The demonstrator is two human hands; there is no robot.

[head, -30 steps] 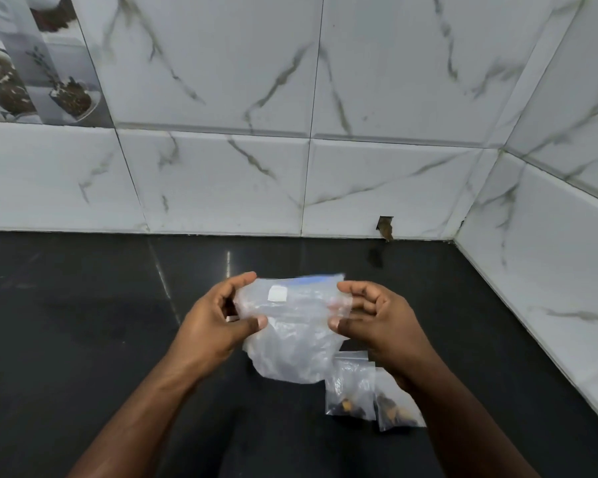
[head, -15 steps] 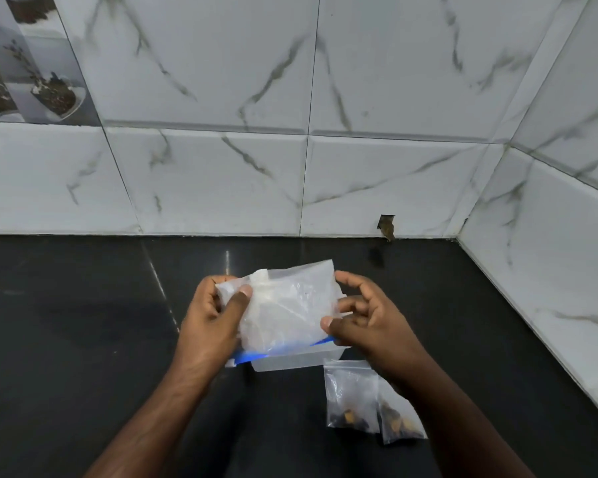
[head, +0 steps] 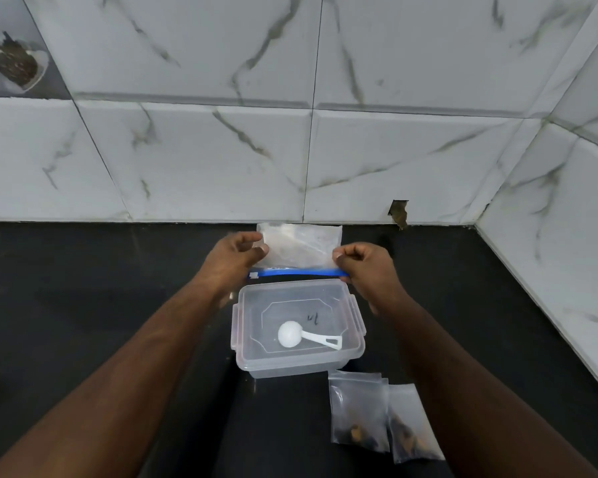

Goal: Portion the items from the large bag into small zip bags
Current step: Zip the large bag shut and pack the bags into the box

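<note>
Bag (head: 301, 250) hangs upside down at twelve o'clock above the tub (head: 297, 327), left hand (head: 233, 257) and right hand (head: 363, 263) each pinching a side by its blue zip. It looks emptied; next likely calls for scooping with the scoop (head: 304, 336) into small bags (head: 377, 412).

A clear bag (head: 301, 248) with a blue zip strip (head: 301, 272), a clear box (head: 297, 326) holding a white scoop (head: 302, 336), black worktop (head: 83, 288), white grey-veined tiles (head: 221, 150).
</note>
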